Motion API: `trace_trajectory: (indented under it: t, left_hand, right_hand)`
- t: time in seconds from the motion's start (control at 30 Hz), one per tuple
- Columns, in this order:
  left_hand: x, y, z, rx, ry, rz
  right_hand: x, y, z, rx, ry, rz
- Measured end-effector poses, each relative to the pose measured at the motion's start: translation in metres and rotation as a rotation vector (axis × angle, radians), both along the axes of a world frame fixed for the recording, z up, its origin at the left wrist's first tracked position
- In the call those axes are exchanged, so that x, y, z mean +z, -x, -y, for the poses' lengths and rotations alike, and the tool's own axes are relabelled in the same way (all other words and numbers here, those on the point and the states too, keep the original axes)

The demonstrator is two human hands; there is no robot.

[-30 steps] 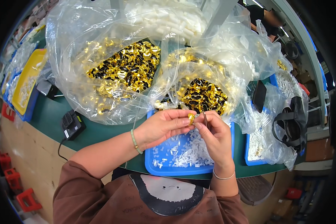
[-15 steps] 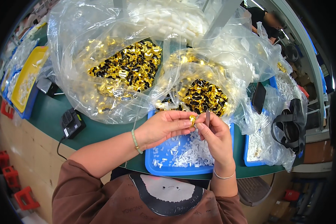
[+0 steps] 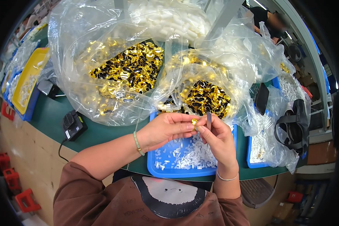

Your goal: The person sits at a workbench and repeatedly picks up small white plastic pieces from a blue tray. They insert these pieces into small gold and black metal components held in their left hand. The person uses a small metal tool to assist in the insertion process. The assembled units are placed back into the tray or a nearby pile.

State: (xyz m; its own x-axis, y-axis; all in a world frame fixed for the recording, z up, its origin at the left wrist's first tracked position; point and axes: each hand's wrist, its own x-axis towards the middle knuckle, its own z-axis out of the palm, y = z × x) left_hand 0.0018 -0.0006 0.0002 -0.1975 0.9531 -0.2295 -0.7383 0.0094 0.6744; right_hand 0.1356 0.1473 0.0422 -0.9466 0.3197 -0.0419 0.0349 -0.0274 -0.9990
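Note:
My left hand (image 3: 165, 130) is closed, pinching a small shiny gold piece (image 3: 194, 121) between thumb and fingers. Close against it, my right hand (image 3: 220, 141) is closed on a thin flat grey strip (image 3: 209, 119), which stands upright between the fingers. The right thumb and fingertip meet at the gold piece; whether they hold something tiny there is hidden. Below both hands lies a blue tray (image 3: 188, 174) with many small white pieces (image 3: 196, 158). Just beyond the hands, an open clear bag shows gold and black pieces (image 3: 208, 98).
A larger clear bag of gold and black pieces (image 3: 133, 69) spreads at the left back, before a bag of white cylinders (image 3: 169, 22). A black device (image 3: 73, 124) stands left. Rightward are a phone (image 3: 261, 98), a black bag (image 3: 292, 128) and another blue tray (image 3: 257, 165).
The gold piece has turned slightly between the fingertips, and the right fingers have shifted a little against it. Both arms stay almost in place.

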Motion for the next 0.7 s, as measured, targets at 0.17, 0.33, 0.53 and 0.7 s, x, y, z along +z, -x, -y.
trace_trajectory:
  t: [0.17, 0.33, 0.53, 0.7]
  left_hand:
    - [-0.002, -0.001, 0.000, 0.012, 0.023, -0.034]
    - [-0.001, 0.000, 0.000, -0.012, 0.029, -0.139]
    - [0.010, 0.002, 0.000, -0.022, -0.025, -0.138]
    - [0.007, 0.003, 0.002, -0.013, -0.077, -0.270]
  right_hand:
    - [0.005, 0.002, 0.005, -0.064, 0.033, 0.054]
    - [-0.007, -0.002, -0.004, -0.046, -0.139, -0.012]
    - [-0.004, 0.004, 0.003, -0.097, -0.206, -0.063]
    - [-0.010, 0.002, 0.004, -0.079, -0.159, -0.097]
